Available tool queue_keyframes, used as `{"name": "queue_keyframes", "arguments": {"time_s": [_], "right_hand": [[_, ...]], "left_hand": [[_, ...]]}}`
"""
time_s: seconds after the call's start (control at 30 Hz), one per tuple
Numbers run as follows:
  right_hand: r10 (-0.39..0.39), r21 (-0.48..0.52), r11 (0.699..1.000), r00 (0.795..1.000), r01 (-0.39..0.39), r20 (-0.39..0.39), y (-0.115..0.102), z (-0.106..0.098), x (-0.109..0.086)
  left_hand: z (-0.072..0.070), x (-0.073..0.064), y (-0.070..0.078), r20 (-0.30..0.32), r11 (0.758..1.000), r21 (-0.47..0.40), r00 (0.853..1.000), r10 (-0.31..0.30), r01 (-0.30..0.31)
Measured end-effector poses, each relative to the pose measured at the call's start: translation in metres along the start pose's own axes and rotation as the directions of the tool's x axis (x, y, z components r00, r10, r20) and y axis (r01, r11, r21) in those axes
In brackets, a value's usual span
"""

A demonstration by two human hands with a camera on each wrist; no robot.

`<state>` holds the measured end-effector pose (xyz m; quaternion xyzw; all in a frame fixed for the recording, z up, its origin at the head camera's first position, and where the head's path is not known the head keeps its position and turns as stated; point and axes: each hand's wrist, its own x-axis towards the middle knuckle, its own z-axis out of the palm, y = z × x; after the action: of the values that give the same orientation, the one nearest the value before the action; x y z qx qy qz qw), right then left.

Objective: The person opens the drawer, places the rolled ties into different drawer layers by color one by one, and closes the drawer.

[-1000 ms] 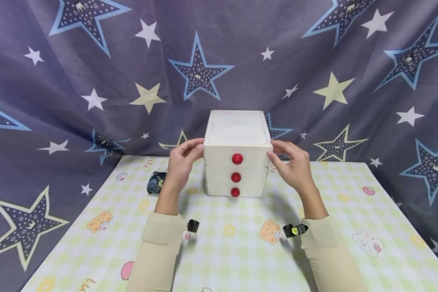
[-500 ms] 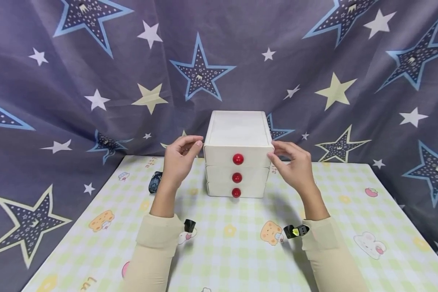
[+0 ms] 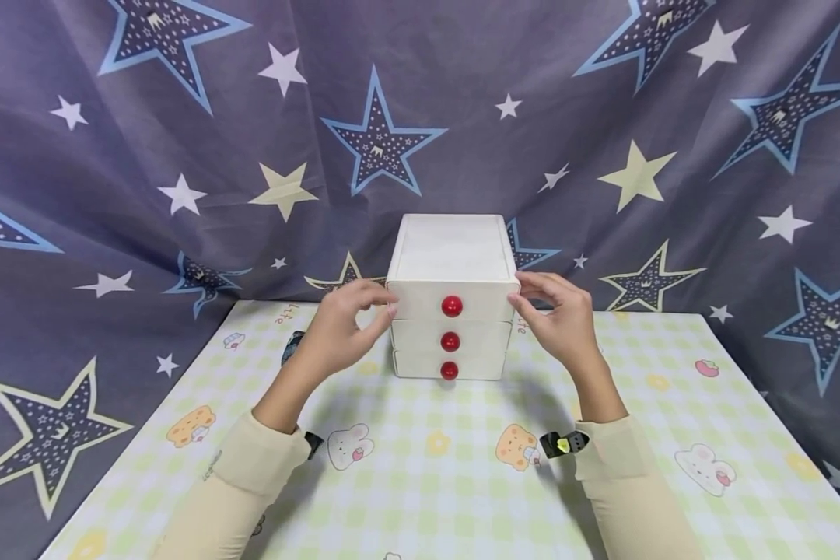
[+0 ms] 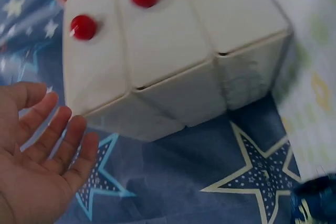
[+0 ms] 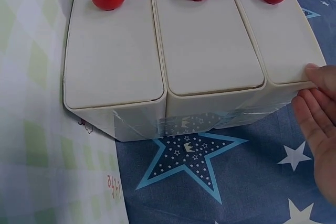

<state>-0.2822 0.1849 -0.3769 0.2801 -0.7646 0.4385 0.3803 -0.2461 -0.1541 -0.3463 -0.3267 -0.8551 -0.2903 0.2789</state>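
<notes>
here, right hand (image 3: 563,317) pinches white drawer unit (image 3: 452,272)

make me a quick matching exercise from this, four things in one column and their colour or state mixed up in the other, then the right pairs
Things:
1. drawer unit
2. drawer knobs
3. right hand
4. tablecloth

Colours and states:
a. touching the front edge of the top drawer
b. pale green and white checks with printed cartoon pictures
c. round and red
d. mostly white, standing upright on the table

Right pairs:
1-d
2-c
3-a
4-b
</notes>
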Motion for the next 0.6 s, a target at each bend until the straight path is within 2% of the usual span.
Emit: {"name": "queue_keyframes", "arguments": {"time_s": [0.07, 0.1, 0.13, 0.2, 0.27, 0.37, 0.6], "right_hand": [[-0.004, -0.004, 1.0, 1.0, 0.004, -0.004, 0.0, 0.0, 0.0], [-0.007, -0.006, 1.0, 1.0, 0.007, -0.007, 0.0, 0.0, 0.0], [-0.009, -0.008, 1.0, 1.0, 0.009, -0.005, 0.0, 0.0, 0.0], [-0.01, -0.012, 1.0, 1.0, 0.01, -0.004, 0.0, 0.0, 0.0], [-0.01, -0.013, 1.0, 1.0, 0.01, -0.003, 0.0, 0.0, -0.001], [-0.009, -0.012, 1.0, 1.0, 0.009, 0.001, 0.001, 0.0, -0.001], [-0.013, -0.011, 1.0, 1.0, 0.013, 0.002, 0.0, 0.001, -0.001]], "left_hand": [[0.002, -0.003, -0.002, 0.072, 0.991, 0.088, 0.993, 0.098, -0.104], [0.003, -0.004, -0.003, 0.109, 0.978, 0.126, 0.983, 0.151, -0.164], [0.005, -0.005, -0.005, 0.144, 0.962, 0.159, 0.969, 0.2, -0.222], [0.01, -0.008, -0.009, 0.2, 0.921, 0.193, 0.933, 0.3, -0.338], [0.017, -0.011, -0.012, 0.246, 0.888, 0.203, 0.899, 0.361, -0.412], [0.028, -0.016, -0.015, 0.301, 0.842, 0.242, 0.862, 0.408, -0.483], [0.049, -0.033, -0.02, 0.426, 0.721, 0.371, 0.797, 0.428, -0.585]]}}
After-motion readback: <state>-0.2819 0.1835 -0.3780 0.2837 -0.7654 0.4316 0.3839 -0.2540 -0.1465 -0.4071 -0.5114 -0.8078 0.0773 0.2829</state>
